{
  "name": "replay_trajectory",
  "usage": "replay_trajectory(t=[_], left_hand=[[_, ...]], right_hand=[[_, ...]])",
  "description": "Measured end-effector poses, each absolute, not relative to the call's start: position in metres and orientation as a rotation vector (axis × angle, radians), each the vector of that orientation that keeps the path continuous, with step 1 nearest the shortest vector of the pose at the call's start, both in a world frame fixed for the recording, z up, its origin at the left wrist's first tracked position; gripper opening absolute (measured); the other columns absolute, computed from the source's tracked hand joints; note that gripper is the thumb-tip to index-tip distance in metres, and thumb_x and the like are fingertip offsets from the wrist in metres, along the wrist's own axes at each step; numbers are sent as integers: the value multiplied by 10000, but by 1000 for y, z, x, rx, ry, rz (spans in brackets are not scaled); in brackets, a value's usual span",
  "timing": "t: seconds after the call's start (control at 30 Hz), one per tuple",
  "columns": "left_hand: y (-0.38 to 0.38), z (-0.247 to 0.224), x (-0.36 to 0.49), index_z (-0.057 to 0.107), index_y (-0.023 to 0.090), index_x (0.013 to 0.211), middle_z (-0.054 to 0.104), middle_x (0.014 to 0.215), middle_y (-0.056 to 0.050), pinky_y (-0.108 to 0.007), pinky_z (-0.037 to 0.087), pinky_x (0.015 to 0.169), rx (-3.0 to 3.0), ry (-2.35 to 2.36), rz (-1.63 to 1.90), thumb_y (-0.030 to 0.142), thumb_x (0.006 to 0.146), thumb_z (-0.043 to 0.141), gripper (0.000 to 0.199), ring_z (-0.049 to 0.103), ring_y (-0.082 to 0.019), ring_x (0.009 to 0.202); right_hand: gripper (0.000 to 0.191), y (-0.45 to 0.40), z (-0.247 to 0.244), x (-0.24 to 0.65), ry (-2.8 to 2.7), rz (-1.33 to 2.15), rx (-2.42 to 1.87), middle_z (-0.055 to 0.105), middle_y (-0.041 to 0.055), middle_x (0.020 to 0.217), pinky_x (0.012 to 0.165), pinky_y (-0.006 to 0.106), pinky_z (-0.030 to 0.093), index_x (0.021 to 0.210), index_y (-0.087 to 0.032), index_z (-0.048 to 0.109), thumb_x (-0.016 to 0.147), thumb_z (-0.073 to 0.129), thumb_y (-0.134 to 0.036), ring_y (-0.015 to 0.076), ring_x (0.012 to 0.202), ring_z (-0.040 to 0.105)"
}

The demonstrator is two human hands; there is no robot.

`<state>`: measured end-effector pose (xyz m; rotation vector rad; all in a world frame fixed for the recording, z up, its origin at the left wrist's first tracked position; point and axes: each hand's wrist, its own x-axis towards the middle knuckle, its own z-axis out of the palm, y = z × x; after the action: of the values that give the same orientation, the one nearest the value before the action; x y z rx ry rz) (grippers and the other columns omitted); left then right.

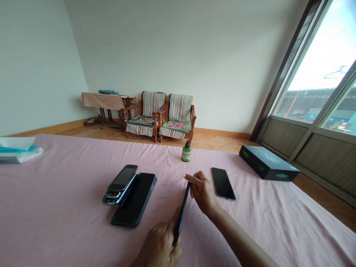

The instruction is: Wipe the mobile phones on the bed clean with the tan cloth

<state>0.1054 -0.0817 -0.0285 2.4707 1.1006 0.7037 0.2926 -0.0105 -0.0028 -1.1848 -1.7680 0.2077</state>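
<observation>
My left hand [162, 243] grips a dark smartphone [182, 215] by its near end, tilted up so that mostly its thin edge faces me. At the phone's far end, my right hand [203, 191] is closed with a small, flat, pale piece [187, 179] between the fingers; its material cannot be made out. To the right lies another black smartphone [223, 183], screen up. On the left, a large dark phone [139, 198] lies flat, with a smaller silver-and-black phone [124, 178] stacked partly over it.
The pink sheet [72, 207] covers the surface. A green spray bottle [186, 152] stands beyond my hands. A black box [268, 163] sits at the far right, and a tissue pack [19, 150] at the left edge. Two wooden chairs [178, 111] stand by the wall.
</observation>
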Motion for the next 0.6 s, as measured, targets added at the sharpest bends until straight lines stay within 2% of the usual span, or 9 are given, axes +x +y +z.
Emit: replay_trajectory(t=[0.23,0.4,0.6], left_hand=[[-84,-30,105,402,205,1322,683,893,-44,-331,510,703,2383,1070,716,1,704,413,651,659,-224,784],[-85,-26,106,378,210,1341,671,956,-44,-313,506,769,2293,1032,783,19,757,416,616,653,-208,851],[-89,-12,107,568,212,1174,698,928,-43,-256,517,740,2240,1018,853,70,823,460,393,669,-201,865]], right_hand=[[429,-45,-13,282,-1826,216,-1046,505,59,900,730,266,483,1137,-215,645,859,383,-20,147,817,546],[475,-73,-16,269,-1835,221,-955,500,64,932,743,262,498,1198,-229,593,856,363,7,144,844,549],[471,-105,-10,255,-1901,196,-888,509,71,905,705,247,530,1249,-218,554,856,393,-15,150,803,569]])
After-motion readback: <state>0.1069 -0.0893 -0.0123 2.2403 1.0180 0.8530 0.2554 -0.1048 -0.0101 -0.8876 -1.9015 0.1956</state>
